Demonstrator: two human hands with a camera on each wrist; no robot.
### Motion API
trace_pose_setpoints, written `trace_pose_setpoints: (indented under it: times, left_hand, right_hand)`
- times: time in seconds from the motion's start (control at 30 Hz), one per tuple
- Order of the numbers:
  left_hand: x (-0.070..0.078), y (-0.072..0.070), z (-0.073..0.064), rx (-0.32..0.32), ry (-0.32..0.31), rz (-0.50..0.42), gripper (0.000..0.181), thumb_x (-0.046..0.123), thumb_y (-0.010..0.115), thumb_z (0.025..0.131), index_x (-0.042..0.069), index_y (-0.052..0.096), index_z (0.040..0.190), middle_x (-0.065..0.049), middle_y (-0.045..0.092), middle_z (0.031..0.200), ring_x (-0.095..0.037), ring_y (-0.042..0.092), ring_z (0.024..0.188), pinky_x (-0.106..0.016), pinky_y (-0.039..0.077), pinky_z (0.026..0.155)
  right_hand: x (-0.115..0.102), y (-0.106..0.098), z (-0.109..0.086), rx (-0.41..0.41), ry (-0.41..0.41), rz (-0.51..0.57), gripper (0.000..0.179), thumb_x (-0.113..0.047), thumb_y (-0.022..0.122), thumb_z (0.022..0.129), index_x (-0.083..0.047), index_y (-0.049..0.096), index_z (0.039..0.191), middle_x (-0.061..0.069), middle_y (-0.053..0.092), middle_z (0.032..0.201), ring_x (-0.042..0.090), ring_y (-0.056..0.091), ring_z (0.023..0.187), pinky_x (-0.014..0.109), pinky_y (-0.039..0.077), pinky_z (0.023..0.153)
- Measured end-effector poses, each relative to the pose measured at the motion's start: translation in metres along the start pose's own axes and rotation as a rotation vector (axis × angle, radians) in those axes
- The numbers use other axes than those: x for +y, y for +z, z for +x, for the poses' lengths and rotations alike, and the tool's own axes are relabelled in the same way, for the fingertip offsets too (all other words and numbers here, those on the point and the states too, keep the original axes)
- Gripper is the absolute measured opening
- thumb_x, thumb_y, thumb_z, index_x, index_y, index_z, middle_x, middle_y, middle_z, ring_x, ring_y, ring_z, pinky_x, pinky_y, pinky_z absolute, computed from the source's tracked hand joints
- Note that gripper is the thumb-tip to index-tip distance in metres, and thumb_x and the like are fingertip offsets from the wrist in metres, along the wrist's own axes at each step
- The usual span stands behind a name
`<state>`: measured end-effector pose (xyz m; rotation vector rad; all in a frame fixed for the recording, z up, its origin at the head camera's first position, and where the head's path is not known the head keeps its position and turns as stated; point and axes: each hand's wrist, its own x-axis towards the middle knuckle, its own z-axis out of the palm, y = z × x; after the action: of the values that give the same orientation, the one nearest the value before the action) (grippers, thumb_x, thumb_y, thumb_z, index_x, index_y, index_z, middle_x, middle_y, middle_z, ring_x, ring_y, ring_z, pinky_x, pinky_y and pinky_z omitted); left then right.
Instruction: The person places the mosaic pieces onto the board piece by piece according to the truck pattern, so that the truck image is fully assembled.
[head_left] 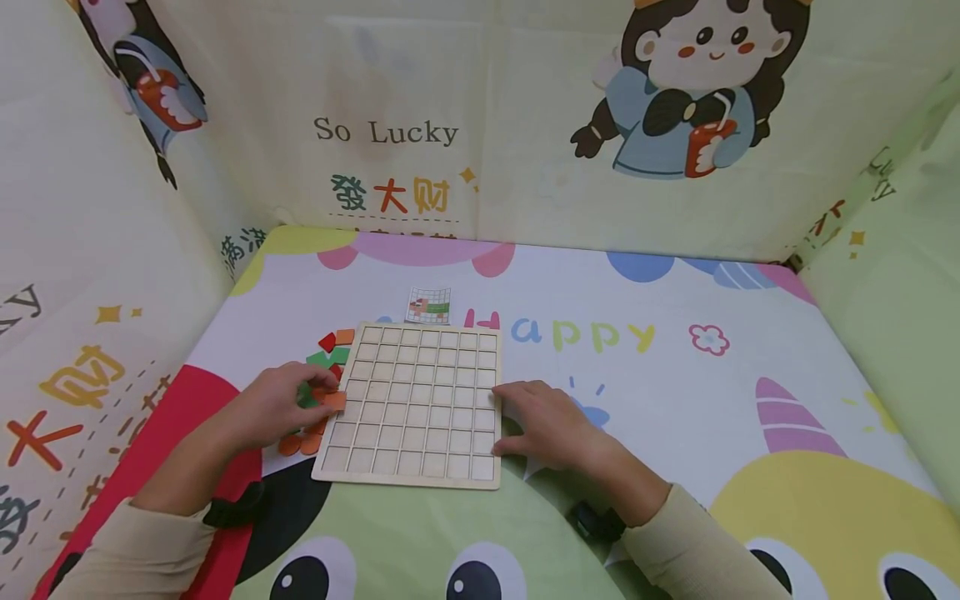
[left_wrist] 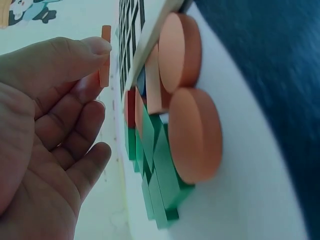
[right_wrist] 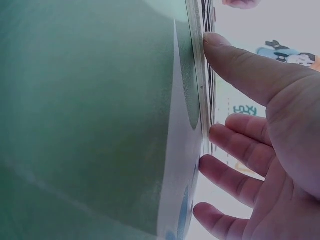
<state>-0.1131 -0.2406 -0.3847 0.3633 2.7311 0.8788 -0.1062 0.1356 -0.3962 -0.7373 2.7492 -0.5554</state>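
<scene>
While your right hand (head_left: 551, 425) rests loosely spread fingers against the grid board's (head_left: 427, 392) right edge, gripping nothing and probably steadying it on the table (head_left: 637, 292), your left hand (head_left: 281, 406) pinches an orange piece (head_left: 336, 402) at the opposite edge, its other fingers loosely bent. Green pieces (left_wrist: 162, 175) and orange discs (left_wrist: 195, 137) lie just left of the board, presumably for easy reach. Your left hand hides part of that pile from the head view; the card (head_left: 428, 307) beyond the board is too small to read fully.
</scene>
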Motion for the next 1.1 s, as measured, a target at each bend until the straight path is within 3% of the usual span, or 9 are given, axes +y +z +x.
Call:
trace_pose_setpoints:
  times: [0.43, 0.67, 1.1]
  left_hand:
    - [0.007, 0.007, 0.008, -0.06, 0.036, 0.034, 0.043, 0.019, 0.086, 0.077, 0.005, 0.068, 0.114, -0.013, 0.062, 0.112, -0.033, 0.054, 0.103, -0.034, 0.058, 0.067]
    - [0.007, 0.012, 0.009, -0.056, 0.04, 0.043, 0.037, 0.015, 0.086, 0.077, 0.008, 0.07, 0.11, -0.011, 0.064, 0.106, -0.029, 0.054, 0.097, -0.029, 0.056, 0.06]
    - [0.008, 0.013, 0.009, -0.057, 0.036, 0.058, 0.037, 0.014, 0.086, 0.077, 0.008, 0.072, 0.111, -0.008, 0.065, 0.103, -0.028, 0.054, 0.094, -0.028, 0.056, 0.06]
  right_hand:
    - [0.001, -0.001, 0.001, 0.007, -0.015, 0.0, 0.074, -0.039, 0.084, 0.08, -0.008, 0.055, 0.14, 0.01, 0.058, 0.139, 0.033, 0.051, 0.128, 0.051, 0.043, 0.102]
    - [0.001, 0.0, 0.0, 0.003, -0.021, -0.008, 0.074, -0.04, 0.084, 0.08, -0.008, 0.055, 0.141, 0.01, 0.057, 0.139, 0.033, 0.051, 0.128, 0.051, 0.043, 0.102]
    - [0.0, -0.001, -0.001, 0.008, -0.014, -0.002, 0.074, -0.039, 0.084, 0.08, -0.008, 0.055, 0.14, 0.01, 0.057, 0.139, 0.033, 0.052, 0.127, 0.051, 0.043, 0.102]
